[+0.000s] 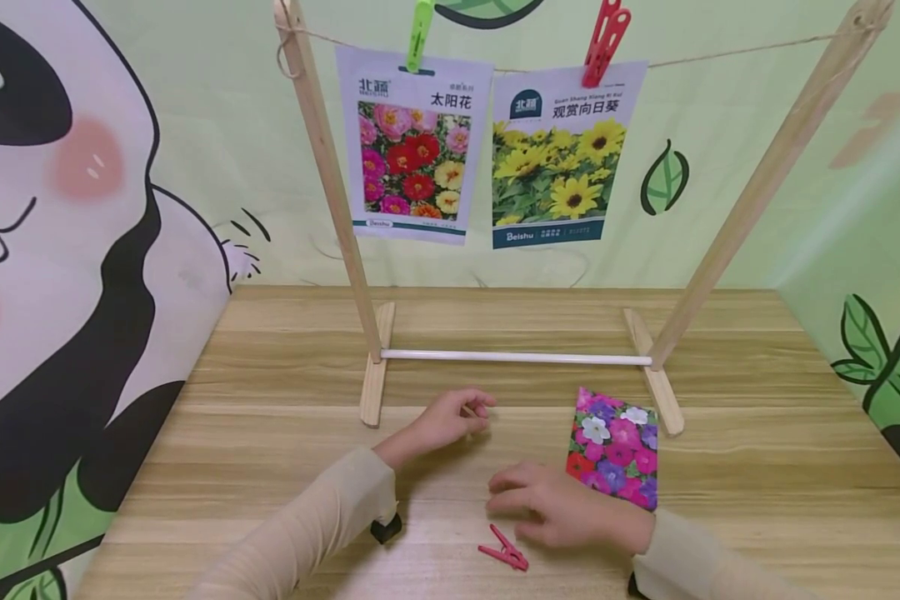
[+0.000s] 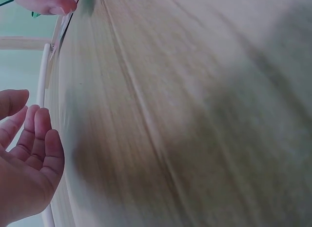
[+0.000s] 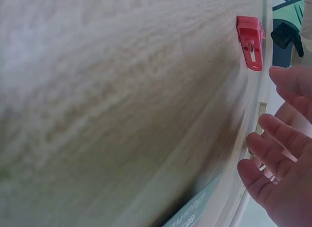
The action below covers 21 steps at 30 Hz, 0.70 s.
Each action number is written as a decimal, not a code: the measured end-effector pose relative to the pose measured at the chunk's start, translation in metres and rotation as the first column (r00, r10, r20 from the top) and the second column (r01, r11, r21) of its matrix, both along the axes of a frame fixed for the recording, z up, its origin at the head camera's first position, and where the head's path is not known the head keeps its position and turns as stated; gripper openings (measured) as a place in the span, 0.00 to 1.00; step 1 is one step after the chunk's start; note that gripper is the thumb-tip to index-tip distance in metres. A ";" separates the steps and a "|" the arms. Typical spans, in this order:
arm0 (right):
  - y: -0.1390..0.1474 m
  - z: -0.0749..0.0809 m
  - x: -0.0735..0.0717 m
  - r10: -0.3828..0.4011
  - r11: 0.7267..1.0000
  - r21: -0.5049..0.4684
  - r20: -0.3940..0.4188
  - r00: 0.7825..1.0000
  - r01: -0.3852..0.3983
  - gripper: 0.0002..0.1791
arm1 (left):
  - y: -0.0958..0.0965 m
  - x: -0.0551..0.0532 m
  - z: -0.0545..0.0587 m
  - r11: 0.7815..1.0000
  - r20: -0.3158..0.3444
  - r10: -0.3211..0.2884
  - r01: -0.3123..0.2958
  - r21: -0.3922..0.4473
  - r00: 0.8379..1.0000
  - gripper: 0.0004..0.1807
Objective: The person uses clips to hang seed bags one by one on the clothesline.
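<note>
My left hand (image 1: 450, 419) hovers over the middle of the table with loosely bent fingers and nothing in them. To its right and nearer the front, my right hand (image 1: 562, 504) also holds nothing, its fingers spread and relaxed. A red clothespin (image 1: 506, 550) lies on the table just below the right hand, and it shows close to the thumb in the right wrist view. A seed packet with pink, purple and white flowers (image 1: 618, 442) lies flat beyond the right hand, its lower edge partly covered by the wrist.
A wooden rack with a white crossbar (image 1: 517, 357) carries a string. From it hang a portulaca packet (image 1: 412, 158) under a green clothespin (image 1: 418, 37) and a sunflower packet (image 1: 558, 167) under a red clothespin (image 1: 606, 42). A panda-print backdrop (image 1: 217, 150) surrounds the wooden table.
</note>
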State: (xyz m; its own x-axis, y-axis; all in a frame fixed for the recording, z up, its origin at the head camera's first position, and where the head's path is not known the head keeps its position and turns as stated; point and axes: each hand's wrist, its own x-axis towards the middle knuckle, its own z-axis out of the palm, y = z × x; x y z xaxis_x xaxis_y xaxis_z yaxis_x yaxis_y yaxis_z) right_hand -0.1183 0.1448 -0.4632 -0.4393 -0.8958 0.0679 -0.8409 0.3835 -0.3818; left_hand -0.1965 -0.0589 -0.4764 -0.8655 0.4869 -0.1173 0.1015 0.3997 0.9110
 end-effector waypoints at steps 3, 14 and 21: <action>-0.001 0.000 0.001 0.005 1.000 0.012 -0.006 1.000 -0.005 0.19 | 0.000 0.000 -0.001 1.000 -0.002 0.002 -0.003 -0.009 1.000 0.15; -0.002 -0.006 0.004 0.030 0.999 0.026 -0.023 0.999 -0.030 0.16 | 0.001 0.002 0.000 1.000 0.016 0.017 -0.017 -0.024 1.000 0.14; -0.003 -0.007 0.005 0.021 0.999 0.026 -0.016 1.000 -0.021 0.14 | 0.002 0.001 -0.002 1.000 0.019 0.012 -0.012 -0.021 1.000 0.14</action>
State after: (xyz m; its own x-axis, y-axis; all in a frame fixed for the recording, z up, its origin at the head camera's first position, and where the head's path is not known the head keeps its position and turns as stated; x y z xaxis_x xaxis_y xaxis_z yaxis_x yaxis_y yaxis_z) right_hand -0.1131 0.1422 -0.4702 -0.4194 -0.9063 0.0519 -0.8550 0.3751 -0.3582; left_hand -0.1954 -0.0570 -0.4785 -0.8689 0.4738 -0.1435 0.0794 0.4194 0.9043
